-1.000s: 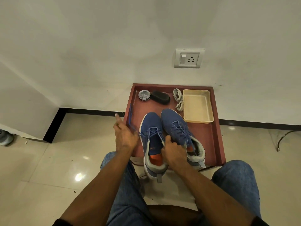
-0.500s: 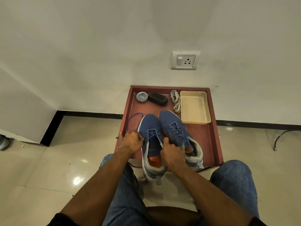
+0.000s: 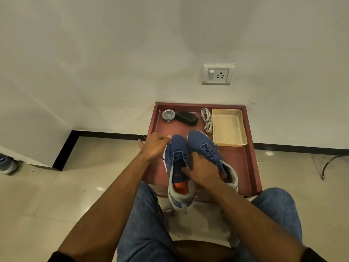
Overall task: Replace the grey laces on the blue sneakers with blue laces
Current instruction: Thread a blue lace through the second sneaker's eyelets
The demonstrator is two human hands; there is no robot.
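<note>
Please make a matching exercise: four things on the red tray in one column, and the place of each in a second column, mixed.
1. round tin
2. beige basket
3. grey laces
4. black brush

a. far right part of the red tray
b. far left corner
c. just left of the basket
d. just right of the tin

Pairs: 1-b, 2-a, 3-c, 4-d

The blue sneakers [image 3: 177, 157] have a matt knitted cloth upper with blue laces [image 3: 209, 151] of woven cord, and the grey laces [image 3: 206, 120] lie as pale flat cloth. The red tray [image 3: 251, 167] looks like smooth, slightly glossy wood, the round tin [image 3: 168, 115] shiny metal, the cream basket [image 3: 229, 127] matt plastic. The floor [image 3: 75, 186] is glossy tile.
</note>
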